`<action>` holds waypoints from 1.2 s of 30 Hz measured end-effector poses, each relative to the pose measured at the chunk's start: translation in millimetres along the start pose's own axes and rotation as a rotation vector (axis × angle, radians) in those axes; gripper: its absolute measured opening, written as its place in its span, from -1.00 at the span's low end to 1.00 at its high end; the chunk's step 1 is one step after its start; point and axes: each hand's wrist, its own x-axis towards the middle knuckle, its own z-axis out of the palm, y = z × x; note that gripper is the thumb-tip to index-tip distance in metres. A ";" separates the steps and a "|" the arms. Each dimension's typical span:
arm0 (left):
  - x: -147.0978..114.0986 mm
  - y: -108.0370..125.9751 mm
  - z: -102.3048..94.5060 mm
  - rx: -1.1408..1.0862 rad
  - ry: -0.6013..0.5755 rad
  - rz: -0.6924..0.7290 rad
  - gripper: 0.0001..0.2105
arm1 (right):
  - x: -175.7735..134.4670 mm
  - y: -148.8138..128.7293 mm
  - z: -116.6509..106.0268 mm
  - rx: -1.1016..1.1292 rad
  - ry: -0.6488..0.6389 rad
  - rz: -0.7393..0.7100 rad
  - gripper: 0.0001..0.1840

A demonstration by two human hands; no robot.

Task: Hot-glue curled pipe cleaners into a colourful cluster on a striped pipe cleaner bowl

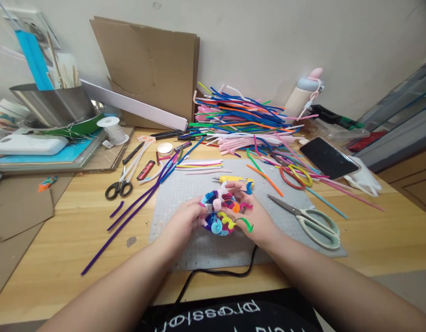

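Between my two hands is a round pipe-cleaner craft (217, 226) in purple, blue and magenta, with small curled pieces in yellow, orange, white, light blue and green standing out from it. My left hand (190, 216) grips its left edge with closed fingers. Around its right side wrap the fingers of my right hand (256, 214); some fingertips are hidden behind the craft. It is held above a grey cutting mat (185, 251). Just behind it lies a yellow glue gun (236, 180). Green-handled scissors (316, 226) rest to the right of my right hand.
A pile of colourful pipe cleaners (247, 117) lies at the back. Black scissors (119, 188) and purple pipe cleaners (129, 207) are on the left. A phone (328, 157), a bottle (301, 94) and red-and-yellow-handled scissors (296, 176) stand or lie right. A black cable (219, 272) crosses the front.
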 end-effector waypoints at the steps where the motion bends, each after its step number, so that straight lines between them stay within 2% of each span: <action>1: -0.2 0.3 -0.7 -0.038 0.003 -0.024 -0.70 | -0.8 -1.1 0.4 -0.022 0.014 -0.026 -0.51; 3: -1.3 1.9 -1.3 -0.126 0.000 -0.063 -0.68 | -3.3 -2.9 0.7 -0.072 0.050 -0.090 -0.53; 8: -4.2 4.7 1.0 -0.283 -0.069 -0.044 -0.71 | -10.1 -0.4 -0.9 -0.263 0.107 -0.263 -0.54; 11: -3.0 0.1 1.9 -0.286 -0.071 -0.109 -0.64 | -11.5 3.8 -2.2 -0.319 0.100 -0.333 -0.52; 14: -1.3 -5.8 1.0 -0.256 -0.033 -0.097 -0.63 | -11.1 6.5 -3.5 -0.339 0.072 -0.373 -0.49; 31: -0.8 -6.7 -0.1 -0.238 -0.113 0.005 -0.69 | -11.2 3.8 -4.7 -0.297 0.014 -0.346 -0.51; 36: -4.8 1.3 4.4 -0.142 -0.048 -0.003 -0.67 | -11.7 4.5 -4.5 -0.298 0.025 -0.352 -0.50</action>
